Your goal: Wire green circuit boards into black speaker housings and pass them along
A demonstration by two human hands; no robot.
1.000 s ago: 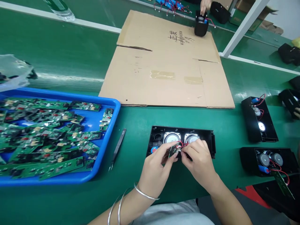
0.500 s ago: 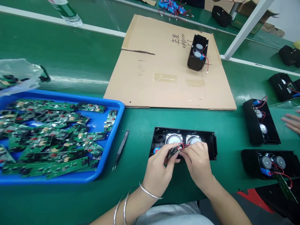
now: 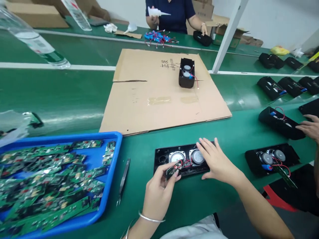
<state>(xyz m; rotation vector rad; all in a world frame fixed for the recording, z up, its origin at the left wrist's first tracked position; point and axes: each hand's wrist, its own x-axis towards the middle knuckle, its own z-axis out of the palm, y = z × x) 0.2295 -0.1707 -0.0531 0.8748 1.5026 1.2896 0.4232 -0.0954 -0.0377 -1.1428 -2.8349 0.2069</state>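
Note:
A small circuit board (image 3: 171, 170) with red wires is pinched between the thumb and fingers of my left hand (image 3: 158, 191). It sits over the lower left part of a black speaker housing (image 3: 183, 148). Two round speakers, the left speaker (image 3: 177, 157) and the right speaker (image 3: 197, 156), are set in that housing, and the red wires run toward them. My right hand (image 3: 221, 162) is spread over the housing's right end, covering it; whether it presses on it I cannot tell. Tweezers (image 3: 124, 181) lie left of the housing.
A blue tray (image 3: 115, 156) heaped with circuit boards stands at left. Behind lies a flat cardboard sheet (image 3: 149, 116) bearing another housing (image 3: 186, 78). At right are more housings (image 3: 254, 162) and a co-worker's hand (image 3: 311, 127). Another person (image 3: 171, 16) sits across, holding a white bottle.
My right hand has let go of the wires by the board, moved right and opened. The left hand keeps the board. The view has tilted up and shifted right, showing the person opposite.

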